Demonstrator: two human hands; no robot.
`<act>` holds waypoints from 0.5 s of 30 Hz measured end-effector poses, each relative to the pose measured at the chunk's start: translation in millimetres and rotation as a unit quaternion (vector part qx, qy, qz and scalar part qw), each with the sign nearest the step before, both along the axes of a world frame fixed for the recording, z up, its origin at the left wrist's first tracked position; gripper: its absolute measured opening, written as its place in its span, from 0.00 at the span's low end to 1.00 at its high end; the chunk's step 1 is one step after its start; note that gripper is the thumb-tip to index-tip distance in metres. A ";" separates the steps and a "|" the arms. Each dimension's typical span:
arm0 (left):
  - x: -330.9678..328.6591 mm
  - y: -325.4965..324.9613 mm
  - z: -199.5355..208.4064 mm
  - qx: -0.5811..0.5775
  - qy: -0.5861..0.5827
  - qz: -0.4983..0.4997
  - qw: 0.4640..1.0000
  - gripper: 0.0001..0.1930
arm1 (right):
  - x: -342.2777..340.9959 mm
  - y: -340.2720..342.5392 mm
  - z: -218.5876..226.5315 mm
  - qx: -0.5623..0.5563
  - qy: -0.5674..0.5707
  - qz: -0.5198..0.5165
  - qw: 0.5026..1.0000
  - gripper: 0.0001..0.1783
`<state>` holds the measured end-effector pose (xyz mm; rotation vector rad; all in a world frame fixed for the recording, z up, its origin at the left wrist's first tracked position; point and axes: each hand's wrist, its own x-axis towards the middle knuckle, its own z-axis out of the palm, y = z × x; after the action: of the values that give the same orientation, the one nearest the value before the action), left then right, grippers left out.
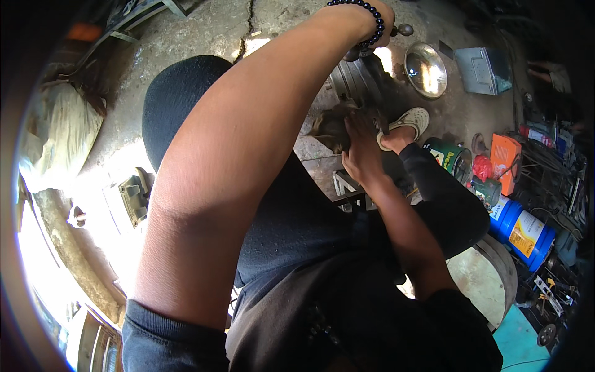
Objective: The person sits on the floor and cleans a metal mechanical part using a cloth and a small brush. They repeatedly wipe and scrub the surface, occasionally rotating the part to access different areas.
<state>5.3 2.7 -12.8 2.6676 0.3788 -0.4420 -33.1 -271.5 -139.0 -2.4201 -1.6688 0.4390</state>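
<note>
My left arm reaches across to the far side, a black bead bracelet [379, 23] on its wrist. My left hand [385, 15], partly cut off by the upper edge, is closed on a handle bar with a dark ball knob [406, 29]; another rounded knob [352, 55] shows below the wrist. Under it stands a dark machine body [347, 80] with a ribbed, rounded casing. My right hand [362, 146] lies closed against a dark, worn metal piece [331, 129] beside that body, its fingertips blackened. The piece's exact kind cannot be made out.
A shiny metal bowl [426, 69] and a grey box [478, 71] lie beyond my shoe [409, 127]. To the right are a green tin [449, 156], an orange case [505, 162] and a blue bucket [527, 235]. A metal part [132, 195] sits on the floor at left.
</note>
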 end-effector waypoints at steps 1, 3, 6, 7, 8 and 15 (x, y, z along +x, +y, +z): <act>-1.4 0.6 2.4 -0.010 0.010 0.012 1.000 0.13 | -0.3 -3.6 0.2 -0.004 0.015 -0.013 1.000 0.36; 9.4 5.7 5.0 -0.021 0.086 -0.014 0.996 0.14 | -2.9 1.8 5.9 0.014 0.014 0.008 1.000 0.36; 8.2 4.2 7.8 -0.030 0.071 -0.014 0.997 0.14 | -5.8 18.9 24.2 0.054 -0.005 0.049 0.997 0.35; 2.9 0.6 11.3 -0.032 0.045 -0.006 0.998 0.14 | -6.2 22.5 28.5 0.070 -0.013 0.065 0.995 0.35; 0.2 -0.7 17.3 -0.040 0.044 -0.005 0.998 0.14 | -4.2 26.0 29.6 0.073 -0.022 0.071 0.995 0.35; 2.8 -1.5 12.3 -0.079 0.000 0.006 0.997 0.14 | 10.2 39.1 -28.4 -0.016 -0.177 0.081 0.981 0.36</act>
<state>8.1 1.2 -0.4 2.5115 0.3447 -0.4498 -22.9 -232.4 -167.4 -2.5082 -2.0230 0.0535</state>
